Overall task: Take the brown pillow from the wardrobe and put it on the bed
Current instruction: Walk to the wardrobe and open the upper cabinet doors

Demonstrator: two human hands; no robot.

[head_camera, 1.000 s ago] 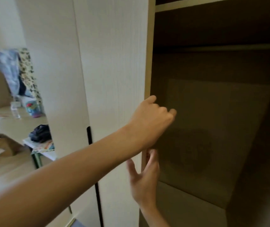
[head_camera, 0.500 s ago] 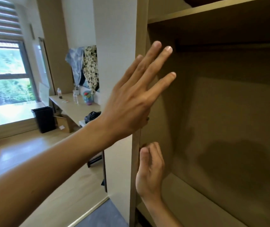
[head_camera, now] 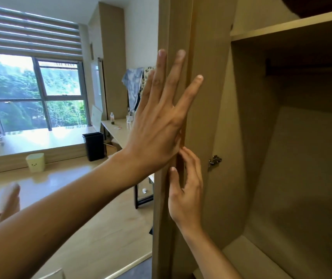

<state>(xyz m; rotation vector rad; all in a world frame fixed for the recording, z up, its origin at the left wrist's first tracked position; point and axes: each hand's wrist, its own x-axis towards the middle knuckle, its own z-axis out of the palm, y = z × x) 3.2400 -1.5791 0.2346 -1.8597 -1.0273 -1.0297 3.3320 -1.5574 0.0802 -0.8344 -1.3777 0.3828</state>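
Note:
The wardrobe door (head_camera: 205,97) stands swung out and I see it almost edge-on in the middle of the view. My left hand (head_camera: 161,121) lies flat against its edge, fingers spread and pointing up. Just below, my right hand (head_camera: 185,190) touches the same edge with thumb and fingertips and holds nothing. The open wardrobe (head_camera: 294,158) on the right shows a bare lower compartment. A dark brown rounded shape (head_camera: 322,5) sits on the shelf above at the top right corner; I cannot tell whether it is the pillow. The bed is out of view.
A metal hinge (head_camera: 214,160) sits on the door's inner side. Left of the door is wooden floor, a black bin (head_camera: 93,146), a pale yellow bin (head_camera: 35,162), a desk (head_camera: 118,131) with bottles, hanging clothes (head_camera: 133,85) and a large window (head_camera: 34,93).
The door has swung further open, from facing me to nearly edge-on. My left hand opened from a curled grip to a flat spread palm; my right hand stayed low on the door's edge.

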